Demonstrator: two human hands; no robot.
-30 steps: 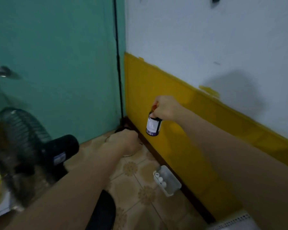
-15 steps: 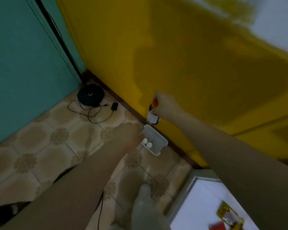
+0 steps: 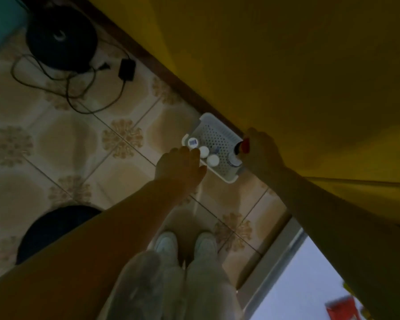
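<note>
The right hand (image 3: 262,155) is curled round the small dark bottle with a red cap (image 3: 244,146), holding it low over the right end of the white perforated plastic basket (image 3: 217,135), which sits on the patterned tiled floor (image 3: 83,144) against the yellow wall (image 3: 286,65). The left hand (image 3: 179,167) lies with fairly straight fingers at the basket's near rim, gripping nothing. The bottle seems to lean, so if let go early it could topple onto the white-capped containers (image 3: 204,150) or roll over the low rim. A nudge from the left hand could also slide the light basket.
</note>
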